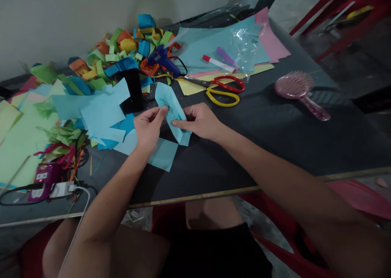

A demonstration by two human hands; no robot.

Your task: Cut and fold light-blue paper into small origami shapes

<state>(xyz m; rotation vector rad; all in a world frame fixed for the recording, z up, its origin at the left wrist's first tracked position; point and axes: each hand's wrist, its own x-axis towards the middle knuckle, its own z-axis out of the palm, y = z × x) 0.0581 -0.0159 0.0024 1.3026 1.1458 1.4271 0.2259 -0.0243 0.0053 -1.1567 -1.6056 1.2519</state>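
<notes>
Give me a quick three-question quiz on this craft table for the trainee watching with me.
1. True or false: both hands grip the light blue paper strip.
2. Which lies nearest the right hand? A) scissors B) pink hairbrush C) purple power strip
3. What tool sits against the heap of coloured paper scraps?

Key: 1 true, left hand and right hand pinch it between them. 2 A. 3 the blue glue gun.
</notes>
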